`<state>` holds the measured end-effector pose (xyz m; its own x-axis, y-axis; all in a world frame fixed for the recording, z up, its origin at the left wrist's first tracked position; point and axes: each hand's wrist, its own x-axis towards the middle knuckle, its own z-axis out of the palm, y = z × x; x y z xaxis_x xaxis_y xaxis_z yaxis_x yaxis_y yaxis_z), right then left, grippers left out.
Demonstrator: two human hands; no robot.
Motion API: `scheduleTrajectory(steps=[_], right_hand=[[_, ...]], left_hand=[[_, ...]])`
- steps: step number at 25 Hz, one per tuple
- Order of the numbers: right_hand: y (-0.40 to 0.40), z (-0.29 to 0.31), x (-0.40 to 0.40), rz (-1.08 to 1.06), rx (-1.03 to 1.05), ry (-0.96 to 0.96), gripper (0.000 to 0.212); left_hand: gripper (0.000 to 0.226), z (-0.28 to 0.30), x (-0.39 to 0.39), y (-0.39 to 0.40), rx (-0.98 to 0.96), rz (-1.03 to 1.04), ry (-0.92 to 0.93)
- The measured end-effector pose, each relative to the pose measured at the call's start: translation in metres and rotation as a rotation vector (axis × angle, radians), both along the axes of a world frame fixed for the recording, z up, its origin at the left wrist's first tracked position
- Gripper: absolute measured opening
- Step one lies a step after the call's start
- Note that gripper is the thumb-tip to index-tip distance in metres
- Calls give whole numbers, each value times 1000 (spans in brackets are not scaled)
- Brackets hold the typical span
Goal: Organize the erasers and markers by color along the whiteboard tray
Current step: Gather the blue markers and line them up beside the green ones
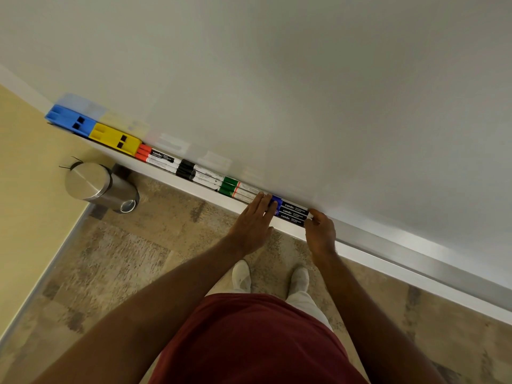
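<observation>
Along the whiteboard tray (388,242) lie, from left to right, a blue eraser (70,121), a yellow eraser (115,138), red-capped markers (158,157), black-capped markers (198,173), green-capped markers (238,189) and blue-capped markers (292,213). My left hand (253,220) lies flat with its fingertips against the blue caps. My right hand (320,230) presses its fingertips on the other end of the blue markers. The blue group sits squeezed between both hands.
A steel pedal bin (101,187) stands on the floor below the tray's left part, next to the yellow wall (30,189). The whiteboard (277,92) fills the upper view. My feet (270,278) stand on patterned carpet close to the tray.
</observation>
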<state>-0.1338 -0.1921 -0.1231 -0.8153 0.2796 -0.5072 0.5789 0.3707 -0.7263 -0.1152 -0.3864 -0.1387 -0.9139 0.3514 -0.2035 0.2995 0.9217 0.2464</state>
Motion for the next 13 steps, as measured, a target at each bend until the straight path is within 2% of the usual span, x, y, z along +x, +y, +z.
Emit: scheduleTrajectory(steps=[13], right_hand=[[-2,0,1,-2,4,20,43]], left_hand=[[69,2,-2,-4,37,6,0]])
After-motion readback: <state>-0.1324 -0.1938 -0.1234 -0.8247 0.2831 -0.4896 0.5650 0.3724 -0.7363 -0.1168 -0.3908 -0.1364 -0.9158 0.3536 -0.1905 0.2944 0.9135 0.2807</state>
